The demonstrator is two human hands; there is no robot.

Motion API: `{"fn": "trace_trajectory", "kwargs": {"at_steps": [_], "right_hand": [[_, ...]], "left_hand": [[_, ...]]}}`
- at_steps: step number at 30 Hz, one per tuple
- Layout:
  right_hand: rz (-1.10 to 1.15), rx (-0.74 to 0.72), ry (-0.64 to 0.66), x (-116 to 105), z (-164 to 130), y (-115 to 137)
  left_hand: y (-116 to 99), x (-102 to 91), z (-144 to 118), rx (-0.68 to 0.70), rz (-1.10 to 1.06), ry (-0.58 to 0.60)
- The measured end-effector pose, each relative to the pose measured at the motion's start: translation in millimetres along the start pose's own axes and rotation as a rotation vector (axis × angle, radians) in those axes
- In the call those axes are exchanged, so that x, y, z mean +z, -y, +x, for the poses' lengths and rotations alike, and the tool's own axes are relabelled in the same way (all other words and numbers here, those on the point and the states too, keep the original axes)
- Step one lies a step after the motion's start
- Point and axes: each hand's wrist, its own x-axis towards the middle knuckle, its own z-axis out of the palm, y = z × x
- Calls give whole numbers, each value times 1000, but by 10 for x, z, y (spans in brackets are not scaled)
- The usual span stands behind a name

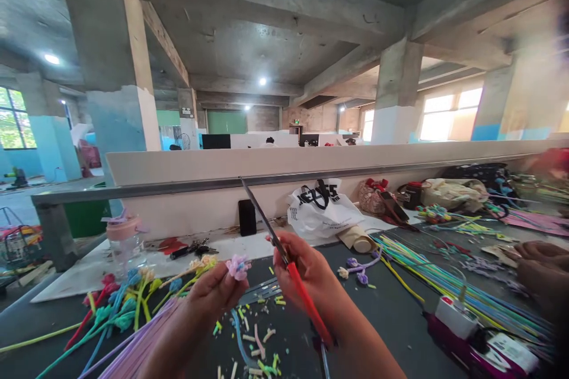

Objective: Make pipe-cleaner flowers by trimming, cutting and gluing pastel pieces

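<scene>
The left hand (208, 297) pinches a small pale-pink fuzzy flower (237, 267) between thumb and fingers above the dark counter (386, 331). Beside it, the right hand (315, 269) curls around a long red-handled metal tool (306, 299), tip pointing away.

The lone view looks out from the worker's head, forward across the bench (386, 323) to the far partition (186, 164), with left hand (208, 296) and right hand (316, 275) close below, ceiling (249, 41) high above.
</scene>
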Motion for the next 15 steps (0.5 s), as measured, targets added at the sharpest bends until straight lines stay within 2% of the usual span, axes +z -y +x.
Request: {"fn": "trace_trajectory", "kwargs": {"at_steps": [5,9,15], "right_hand": [[-337,-42,61,-239,-387,73],[-508,-27,170,-428,-756,46],[-810,2,133,-592,-1151,-51]], "left_hand": [[44,-13,-30,21,-6,153],[22,-25,-96,42,99,310],[-57,-42,-196,166,337,428]]}}
